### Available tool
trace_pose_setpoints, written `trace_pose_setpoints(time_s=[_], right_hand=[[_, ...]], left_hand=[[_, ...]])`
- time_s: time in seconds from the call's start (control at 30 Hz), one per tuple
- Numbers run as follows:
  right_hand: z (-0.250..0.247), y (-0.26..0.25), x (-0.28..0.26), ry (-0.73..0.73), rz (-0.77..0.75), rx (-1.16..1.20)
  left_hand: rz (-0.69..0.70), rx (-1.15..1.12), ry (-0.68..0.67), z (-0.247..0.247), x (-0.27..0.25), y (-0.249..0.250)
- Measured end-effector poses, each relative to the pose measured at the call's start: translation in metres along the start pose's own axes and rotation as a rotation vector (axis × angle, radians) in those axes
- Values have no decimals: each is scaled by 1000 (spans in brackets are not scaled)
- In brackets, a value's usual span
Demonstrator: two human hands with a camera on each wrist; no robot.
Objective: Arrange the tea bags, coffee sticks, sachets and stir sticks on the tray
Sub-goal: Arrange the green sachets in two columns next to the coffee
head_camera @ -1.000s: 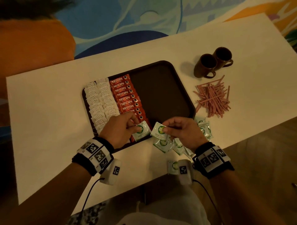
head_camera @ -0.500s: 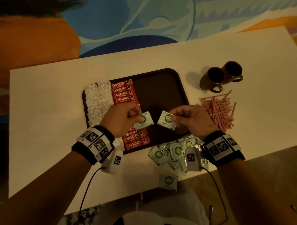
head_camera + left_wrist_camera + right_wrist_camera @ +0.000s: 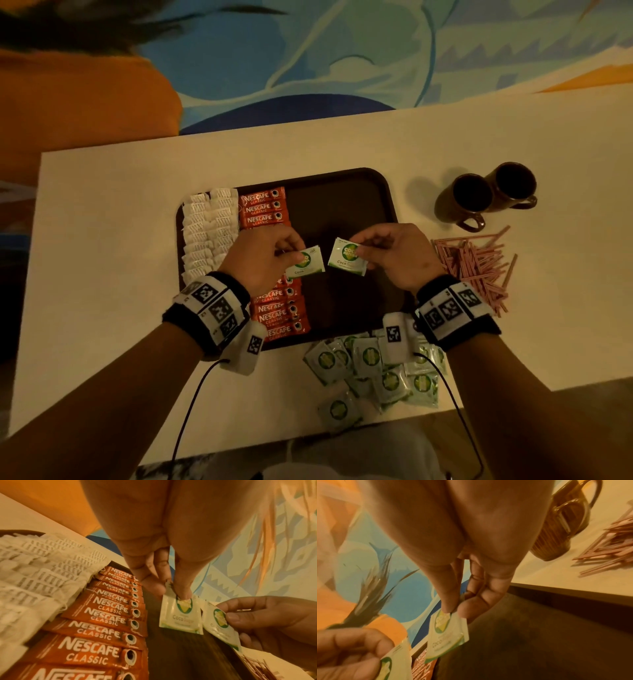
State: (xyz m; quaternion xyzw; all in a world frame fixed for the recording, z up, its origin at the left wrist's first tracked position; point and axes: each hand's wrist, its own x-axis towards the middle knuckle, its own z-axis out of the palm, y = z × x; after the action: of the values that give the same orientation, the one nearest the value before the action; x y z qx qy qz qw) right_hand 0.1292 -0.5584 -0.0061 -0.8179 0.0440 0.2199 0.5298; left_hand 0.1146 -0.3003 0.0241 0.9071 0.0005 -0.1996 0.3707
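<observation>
While my left hand (image 3: 263, 260) pinches one sachet (image 3: 306, 266) and my right hand (image 3: 399, 255) pinches another (image 3: 346, 257) above the tray (image 3: 342, 195), I should lay both flat just right of the coffee sticks (image 3: 262, 207), edges aligned, starting a new column.

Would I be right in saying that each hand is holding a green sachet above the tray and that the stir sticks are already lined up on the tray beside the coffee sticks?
Not quite: the stir sticks lie in a loose pile on the table, right of the tray, as the head view shows. The rest stands: the left hand and right hand each pinch a green sachet above it.
</observation>
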Motion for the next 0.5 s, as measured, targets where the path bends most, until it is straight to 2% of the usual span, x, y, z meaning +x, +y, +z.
trace_pose_setpoints(time_s=[0.23, 0.5], right_hand=[[3, -18, 47, 55, 17, -200], [4, -35, 96, 44, 20, -353]], left_hand=[[-9, 21, 64, 4, 39, 9], [-52, 76, 95, -4, 87, 10]])
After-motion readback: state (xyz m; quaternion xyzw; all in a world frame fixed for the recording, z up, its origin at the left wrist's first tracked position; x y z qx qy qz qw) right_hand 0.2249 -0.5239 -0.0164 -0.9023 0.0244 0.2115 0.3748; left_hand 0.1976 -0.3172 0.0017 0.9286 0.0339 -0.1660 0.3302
